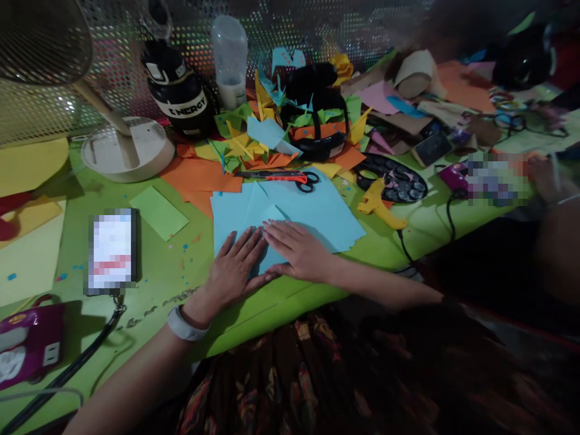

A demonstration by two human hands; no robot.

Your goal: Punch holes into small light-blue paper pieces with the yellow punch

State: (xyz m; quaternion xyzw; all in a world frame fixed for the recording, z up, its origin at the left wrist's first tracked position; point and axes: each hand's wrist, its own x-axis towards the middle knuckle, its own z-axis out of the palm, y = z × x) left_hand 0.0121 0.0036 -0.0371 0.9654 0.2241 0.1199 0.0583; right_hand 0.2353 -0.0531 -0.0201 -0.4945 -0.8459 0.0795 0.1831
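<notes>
My left hand (pixel 235 266) lies flat, fingers stretched out, on a folded light blue paper (pixel 267 217) on the green table (pixel 181 266). My right hand (pixel 296 248) lies beside it, fingers together and flat, pressing the same paper's fold. The two hands touch at the fingertips. More light blue sheets (pixel 326 211) spread out under and behind them. A grey band circles my left wrist.
Red-handled scissors (pixel 290 177) lie just behind the blue sheets. A yellow glue gun (pixel 378 208), a dark paint palette (pixel 392 178), a pile of folded coloured papers (pixel 254 142), a black bottle (pixel 176 90), a fan base (pixel 127 148), a card on a lanyard (pixel 112 251) surround them.
</notes>
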